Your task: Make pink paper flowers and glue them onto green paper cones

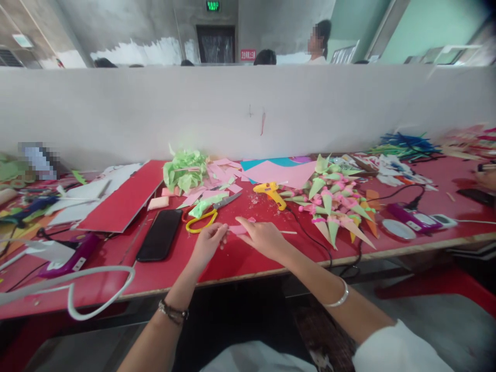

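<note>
Over the tabletop [240, 258], the left hand [209, 239] pinched the pink paper [237, 229] in its fingers [222, 231] while the right hand [268, 239], fingers parted, met its other end, grip unclear, so uneven tugging risked tearing it.

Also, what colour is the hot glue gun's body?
The hot glue gun's body is yellow; head view.

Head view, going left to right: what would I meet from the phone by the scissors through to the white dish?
Black smartphone, scissors, held pink paper piece, yellow glue gun, clustered paper cones, round white dish.
</note>
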Action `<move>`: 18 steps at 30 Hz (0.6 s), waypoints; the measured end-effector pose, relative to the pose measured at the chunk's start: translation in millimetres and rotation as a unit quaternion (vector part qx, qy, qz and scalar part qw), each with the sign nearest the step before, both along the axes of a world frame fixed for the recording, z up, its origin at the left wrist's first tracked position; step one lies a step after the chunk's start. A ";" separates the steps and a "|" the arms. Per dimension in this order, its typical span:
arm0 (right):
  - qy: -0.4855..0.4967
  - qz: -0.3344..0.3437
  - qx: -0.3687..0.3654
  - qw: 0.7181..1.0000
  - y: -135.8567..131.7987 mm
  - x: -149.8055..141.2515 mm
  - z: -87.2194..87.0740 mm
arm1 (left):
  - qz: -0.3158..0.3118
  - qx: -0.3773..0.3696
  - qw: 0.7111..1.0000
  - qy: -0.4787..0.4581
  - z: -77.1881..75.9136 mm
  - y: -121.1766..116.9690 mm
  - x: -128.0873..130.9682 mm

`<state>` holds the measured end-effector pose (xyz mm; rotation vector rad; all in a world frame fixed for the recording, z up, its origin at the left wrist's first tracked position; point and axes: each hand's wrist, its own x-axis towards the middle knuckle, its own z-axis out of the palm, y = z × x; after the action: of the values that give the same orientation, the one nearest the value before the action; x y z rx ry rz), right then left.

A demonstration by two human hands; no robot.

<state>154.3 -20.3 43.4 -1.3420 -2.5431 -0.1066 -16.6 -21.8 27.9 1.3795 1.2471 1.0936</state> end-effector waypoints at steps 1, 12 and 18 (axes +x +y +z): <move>0.003 -0.001 -0.007 1.000 1.5 -0.1 1.9 | 0.011 0.008 1.000 0.007 0.5 0.9 -2.6; 0.054 0.044 -0.149 0.986 26.5 -5.8 23.1 | 0.062 -0.014 0.997 -0.030 -16.1 9.2 -11.7; -0.021 0.066 -0.149 0.986 60.7 -10.7 44.9 | 0.102 0.023 0.994 -0.030 -32.7 14.6 -12.6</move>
<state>143.5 40.4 88.3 -1.2745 -2.7587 0.2838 -29.2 -7.1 -4.8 1.2646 1.3490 1.3014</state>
